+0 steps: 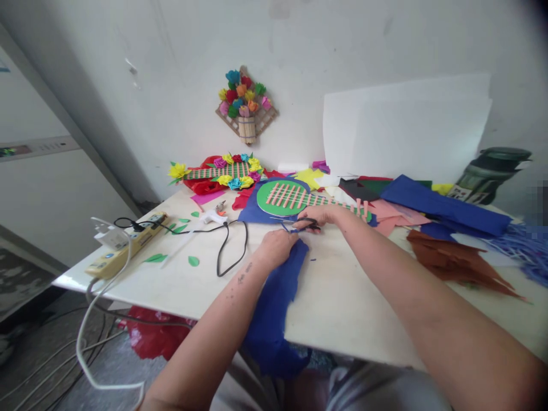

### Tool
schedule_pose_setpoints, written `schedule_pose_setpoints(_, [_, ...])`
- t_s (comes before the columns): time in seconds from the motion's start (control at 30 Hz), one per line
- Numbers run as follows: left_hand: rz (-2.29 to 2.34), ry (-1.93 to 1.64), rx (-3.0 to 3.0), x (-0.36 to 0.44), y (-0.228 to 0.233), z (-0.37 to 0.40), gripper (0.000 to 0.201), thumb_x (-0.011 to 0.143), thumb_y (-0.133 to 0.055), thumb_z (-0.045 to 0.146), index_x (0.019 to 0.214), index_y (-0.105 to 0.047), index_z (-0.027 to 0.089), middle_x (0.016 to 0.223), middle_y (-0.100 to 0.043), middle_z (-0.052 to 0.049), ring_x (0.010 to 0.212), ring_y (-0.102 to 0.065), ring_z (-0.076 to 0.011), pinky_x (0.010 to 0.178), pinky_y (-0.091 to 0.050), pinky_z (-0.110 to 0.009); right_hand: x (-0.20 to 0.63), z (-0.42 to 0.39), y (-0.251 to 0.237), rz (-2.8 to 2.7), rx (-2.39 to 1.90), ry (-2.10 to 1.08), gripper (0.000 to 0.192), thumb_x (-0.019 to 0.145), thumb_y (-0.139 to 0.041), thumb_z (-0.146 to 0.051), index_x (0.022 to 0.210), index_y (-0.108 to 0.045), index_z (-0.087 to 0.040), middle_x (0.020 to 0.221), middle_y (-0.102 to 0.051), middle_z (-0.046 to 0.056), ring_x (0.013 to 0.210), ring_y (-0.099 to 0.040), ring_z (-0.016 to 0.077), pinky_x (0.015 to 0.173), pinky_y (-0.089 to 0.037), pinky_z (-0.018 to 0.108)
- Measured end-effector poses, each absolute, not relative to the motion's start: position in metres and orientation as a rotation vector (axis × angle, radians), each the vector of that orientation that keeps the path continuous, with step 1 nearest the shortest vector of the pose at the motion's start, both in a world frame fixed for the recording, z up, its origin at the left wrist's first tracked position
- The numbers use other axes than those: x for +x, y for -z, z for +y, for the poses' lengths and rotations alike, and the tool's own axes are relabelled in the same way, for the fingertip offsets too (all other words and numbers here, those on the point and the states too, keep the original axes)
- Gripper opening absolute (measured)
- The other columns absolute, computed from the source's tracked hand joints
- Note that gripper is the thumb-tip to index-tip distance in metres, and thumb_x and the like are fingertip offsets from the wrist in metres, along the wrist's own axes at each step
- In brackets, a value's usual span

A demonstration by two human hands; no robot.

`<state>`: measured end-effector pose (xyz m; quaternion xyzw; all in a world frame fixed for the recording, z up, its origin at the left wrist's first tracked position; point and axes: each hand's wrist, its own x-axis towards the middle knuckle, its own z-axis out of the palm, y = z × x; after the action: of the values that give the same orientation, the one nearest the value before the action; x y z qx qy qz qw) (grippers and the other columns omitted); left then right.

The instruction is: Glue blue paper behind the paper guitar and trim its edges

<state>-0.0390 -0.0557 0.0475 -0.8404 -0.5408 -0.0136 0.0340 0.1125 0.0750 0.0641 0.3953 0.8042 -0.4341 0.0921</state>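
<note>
Blue crepe-like sheet (pixel 278 297), ragged-edged, draped over white table (pixel 342 297) rim; left hand (pixel 276 246) pinches its top edge. Right hand (pixel 319 216), just beyond, grips black-handled scissors (pixel 302 222).

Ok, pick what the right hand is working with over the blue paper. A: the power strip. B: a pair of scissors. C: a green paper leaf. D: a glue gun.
B: the right hand grips the scissors at the edge of the blue paper, which the left hand holds down.
</note>
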Motion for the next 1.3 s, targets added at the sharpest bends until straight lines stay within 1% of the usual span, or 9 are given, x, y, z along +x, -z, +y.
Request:
schedule_pose_setpoints(0.1, [-1.591, 0.099, -2.605, -0.047, -0.043, -0.056, 0.030, 0.087, -0.036, 0.017, 0.099, -0.063, 0.019, 0.097, -0.064, -0.011, 0.091, -0.061, -0.0204, 0.078, -0.047, -0.030, 0.112, 0.072, -0.065, 2.411, 1.171, 1.254, 0.050, 0.066, -0.064, -0.062, 0.080, -0.054, -0.015, 0.056, -0.055, -0.003, 0.041, -0.049, 0.0056, 0.038, -0.023, 0.019])
schedule_pose_setpoints(0.27, [-1.583, 0.293, -2.613, -0.056, -0.035, -0.052, 0.027, 0.086, -0.041, 0.021, 0.097, -0.065, 0.021, 0.106, -0.062, -0.009, 0.099, -0.058, -0.0187, 0.082, -0.046, -0.027, 0.112, 0.066, -0.066, 2.446, 1.191, 1.195, 0.050, 0.066, -0.063, -0.063, 0.075, -0.054, -0.015, 0.057, -0.057, -0.002, 0.041, -0.049, 0.0058, 0.039, -0.024, 0.020])
schedule_pose_setpoints(0.43, [-1.675, 0.387, -2.590, -0.060, -0.032, -0.051, 0.025, 0.083, -0.046, 0.021, 0.095, -0.068, 0.023, 0.099, -0.063, -0.007, 0.087, -0.062, -0.0174, 0.079, -0.047, -0.027, 0.110, 0.066, -0.065, 2.430, 1.219, 1.228, 0.048, 0.065, -0.066, -0.061, 0.073, -0.052, -0.016, 0.056, -0.056, -0.002, 0.040, -0.047, 0.0058, 0.038, -0.024, 0.020])
schedule_pose_setpoints(0.5, [-1.683, 0.413, -2.593, -0.062, -0.030, -0.050, 0.024, 0.082, -0.048, 0.020, 0.094, -0.069, 0.023, 0.096, -0.063, -0.007, 0.086, -0.062, -0.0175, 0.079, -0.047, -0.027, 0.109, 0.067, -0.064, 2.422, 1.232, 1.253, 0.047, 0.065, -0.067, -0.060, 0.073, -0.051, -0.016, 0.055, -0.054, -0.003, 0.039, -0.046, 0.0055, 0.038, -0.023, 0.019])
schedule_pose_setpoints(0.6, [-1.660, 0.463, -2.611, -0.066, -0.028, -0.048, 0.023, 0.081, -0.050, 0.021, 0.093, -0.070, 0.022, 0.096, -0.064, -0.007, 0.087, -0.062, -0.0179, 0.081, -0.047, -0.028, 0.109, 0.070, -0.060, 2.426, 1.226, 1.279, 0.047, 0.065, -0.068, -0.059, 0.073, -0.050, -0.016, 0.054, -0.053, -0.004, 0.038, -0.046, 0.0055, 0.037, -0.024, 0.019])
schedule_pose_setpoints(0.77, [-1.578, 0.572, -2.700, -0.071, -0.027, -0.044, 0.021, 0.079, -0.052, 0.016, 0.089, -0.071, 0.019, 0.105, -0.065, -0.008, 0.095, -0.061, -0.0181, 0.085, -0.046, -0.027, 0.110, 0.073, -0.055, 2.423, 1.208, 1.338, 0.047, 0.063, -0.070, -0.058, 0.072, -0.049, -0.017, 0.051, -0.051, -0.005, 0.037, -0.044, 0.0050, 0.036, -0.024, 0.019])
schedule_pose_setpoints(0.93, [-1.583, 0.613, -2.865, -0.075, -0.028, -0.043, 0.026, 0.077, -0.049, 0.011, 0.090, -0.070, 0.019, 0.092, -0.071, -0.004, 0.087, -0.065, -0.0164, 0.082, -0.047, -0.024, 0.111, 0.073, -0.053, 2.467, 1.194, 1.311, 0.046, 0.063, -0.071, -0.056, 0.071, -0.049, -0.017, 0.048, -0.049, -0.006, 0.035, -0.040, 0.0040, 0.036, -0.024, 0.019])
schedule_pose_setpoints(1.03, [-1.612, 0.638, -2.895, -0.078, -0.029, -0.043, 0.026, 0.076, -0.050, 0.012, 0.092, -0.070, 0.018, 0.093, -0.072, -0.005, 0.089, -0.065, -0.0172, 0.083, -0.047, -0.025, 0.111, 0.073, -0.053, 2.489, 1.190, 1.276, 0.045, 0.063, -0.071, -0.056, 0.070, -0.050, -0.016, 0.048, -0.050, -0.006, 0.035, -0.041, 0.0041, 0.037, -0.026, 0.019])
schedule_pose_setpoints(1.3, [-1.705, 0.697, -2.927, -0.079, -0.035, -0.049, 0.025, 0.077, -0.049, 0.014, 0.087, -0.071, 0.020, 0.093, -0.072, -0.003, 0.090, -0.065, -0.0167, 0.084, -0.046, -0.025, 0.097, 0.068, -0.059, 2.503, 1.199, 1.218, 0.051, 0.061, -0.069, -0.062, 0.068, -0.049, -0.016, 0.050, -0.053, -0.004, 0.036, -0.045, 0.0047, 0.038, -0.029, 0.019])
